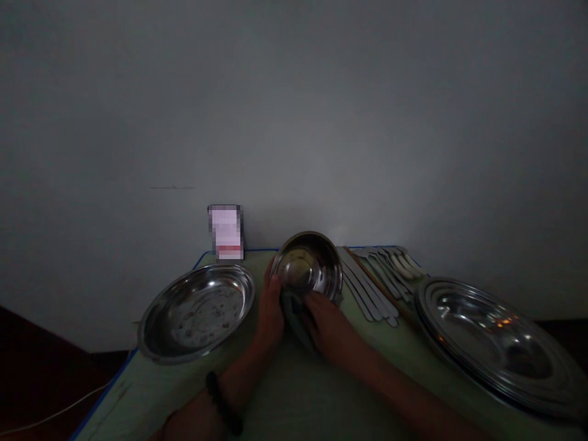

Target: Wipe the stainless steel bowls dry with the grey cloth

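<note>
left hand (271,309): your fingers clamped on the 9 o'clock side of the tilted round steel bowl (307,264);
right hand (327,326): fingers curled onto its 5 o'clock edge

Steel bowl (307,268): shiny, round, tilted on edge, opening facing the camera, mid-bench, held on both sides.

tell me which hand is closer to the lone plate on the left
Left. The left hand holds the bowl on its left side, just beside that plate; the right hand holds its near right side, farther away.
</note>
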Motion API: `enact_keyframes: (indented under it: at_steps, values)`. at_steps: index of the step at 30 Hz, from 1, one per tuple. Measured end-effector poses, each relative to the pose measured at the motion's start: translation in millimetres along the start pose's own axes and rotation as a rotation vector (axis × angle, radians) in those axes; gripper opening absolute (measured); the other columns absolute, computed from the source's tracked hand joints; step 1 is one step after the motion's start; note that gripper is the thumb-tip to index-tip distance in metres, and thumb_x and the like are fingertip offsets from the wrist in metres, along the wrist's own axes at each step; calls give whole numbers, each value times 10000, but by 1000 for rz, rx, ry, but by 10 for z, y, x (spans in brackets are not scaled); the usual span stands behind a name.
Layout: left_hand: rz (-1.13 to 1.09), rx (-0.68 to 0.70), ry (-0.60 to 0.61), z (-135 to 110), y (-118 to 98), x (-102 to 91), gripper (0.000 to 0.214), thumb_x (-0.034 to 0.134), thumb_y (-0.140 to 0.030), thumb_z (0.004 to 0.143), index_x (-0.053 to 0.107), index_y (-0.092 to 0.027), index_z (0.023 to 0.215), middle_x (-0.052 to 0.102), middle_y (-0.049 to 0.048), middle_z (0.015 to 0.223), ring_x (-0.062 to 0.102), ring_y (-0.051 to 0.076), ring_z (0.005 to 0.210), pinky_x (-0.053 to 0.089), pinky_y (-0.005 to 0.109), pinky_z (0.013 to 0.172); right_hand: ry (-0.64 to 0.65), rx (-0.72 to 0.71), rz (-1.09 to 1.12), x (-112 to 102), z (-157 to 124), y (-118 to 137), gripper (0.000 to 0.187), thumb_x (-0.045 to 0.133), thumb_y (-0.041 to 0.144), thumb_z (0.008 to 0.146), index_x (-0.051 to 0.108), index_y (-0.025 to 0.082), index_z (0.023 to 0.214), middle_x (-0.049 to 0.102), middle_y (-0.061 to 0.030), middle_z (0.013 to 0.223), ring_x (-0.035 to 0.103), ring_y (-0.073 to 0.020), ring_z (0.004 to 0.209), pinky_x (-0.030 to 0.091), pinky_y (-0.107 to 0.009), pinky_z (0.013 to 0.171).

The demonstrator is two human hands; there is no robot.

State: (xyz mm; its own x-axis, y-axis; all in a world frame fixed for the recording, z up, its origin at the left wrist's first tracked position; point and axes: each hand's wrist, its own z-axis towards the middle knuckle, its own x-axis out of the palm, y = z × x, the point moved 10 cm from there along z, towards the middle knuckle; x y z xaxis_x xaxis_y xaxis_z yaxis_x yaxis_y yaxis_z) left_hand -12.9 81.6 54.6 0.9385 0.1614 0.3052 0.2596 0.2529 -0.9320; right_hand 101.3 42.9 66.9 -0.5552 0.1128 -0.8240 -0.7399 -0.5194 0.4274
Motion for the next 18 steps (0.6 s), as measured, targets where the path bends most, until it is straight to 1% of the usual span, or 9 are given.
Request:
enact_keyframes:
  at_steps: [2, 3, 4, 6, 9, 12, 15, 17, 18]
  values:
    - [23, 26, 27, 7, -14, 37, 607, 515, -593, 839, 552, -229, 1324, 575, 32, 1380, 456, 270, 1326, 304, 375, 1141, 78, 32, -228, -48, -30, -150, 187, 488, 116, 896, 645, 147, 993, 670, -122, 1048, 610, -269, 988, 501, -420, 867]
    - [33, 28, 42, 5, -14, 59, 618, 503, -598, 845, 547, -218, 1330, 579, 43, 1375, 469, 276, 1314, 313, 387, 1135, 86, 67, -327, -103, -16, -233, 207, 486, 90, 886, 651, 147, 998, 670, -127, 1044, 608, -277, 982, 499, -424, 848]
    - [42, 18, 55, 1, -8, 78, 629, 497, -603, 847, 541, -210, 1336, 581, 53, 1372, 479, 281, 1305, 318, 396, 1131, 70, 112, -404, -179, 18, -311, 236, 477, 63, 878, 653, 146, 1011, 669, -135, 1043, 605, -282, 977, 494, -423, 834]
    - [70, -1, 69, -9, -7, 99, 639, 509, -603, 842, 539, -203, 1339, 570, 67, 1386, 469, 285, 1315, 309, 398, 1134, -6, 201, -479, -342, 138, -427, 291, 442, 32, 873, 642, 135, 1057, 657, -158, 1053, 593, -287, 988, 475, -422, 838]
    - [112, -16, 48, -12, -13, 76, 613, 529, -590, 840, 554, -216, 1324, 537, 62, 1422, 412, 271, 1363, 245, 388, 1164, -119, 276, -464, -466, 406, -477, 331, 370, 35, 893, 601, 105, 1118, 620, -200, 1097, 560, -301, 1034, 442, -436, 869]
    - [80, -45, 60, 6, 56, 73, 574, 508, -588, 853, 586, -221, 1288, 557, 61, 1403, 415, 261, 1363, 233, 400, 1170, -202, 341, -399, -423, 652, -421, 348, 324, 24, 887, 557, 71, 1141, 581, -233, 1135, 549, -300, 1043, 434, -425, 869]
    - [-10, -87, 57, 59, 198, 53, 519, 520, -578, 846, 650, -220, 1199, 644, 61, 1297, 430, 259, 1352, 251, 420, 1165, -247, 395, -322, -266, 750, -284, 322, 375, 67, 876, 524, 42, 1160, 566, -245, 1149, 554, -298, 1030, 447, -410, 858]
    - [-100, -158, 8, 108, 335, 0, 469, 546, -560, 834, 689, -222, 1126, 689, 50, 1222, 438, 248, 1346, 258, 412, 1164, -241, 363, -257, -135, 739, -167, 362, 422, 137, 881, 487, 35, 1222, 552, -239, 1197, 540, -300, 1072, 447, -415, 889]
    - [-147, -202, -15, 130, 403, -22, 450, 558, -553, 826, 703, -218, 1089, 705, 46, 1189, 453, 242, 1334, 269, 400, 1160, -219, 310, -197, -66, 723, -102, 399, 428, 164, 885, 461, 30, 1259, 539, -240, 1230, 526, -302, 1106, 441, -427, 914]
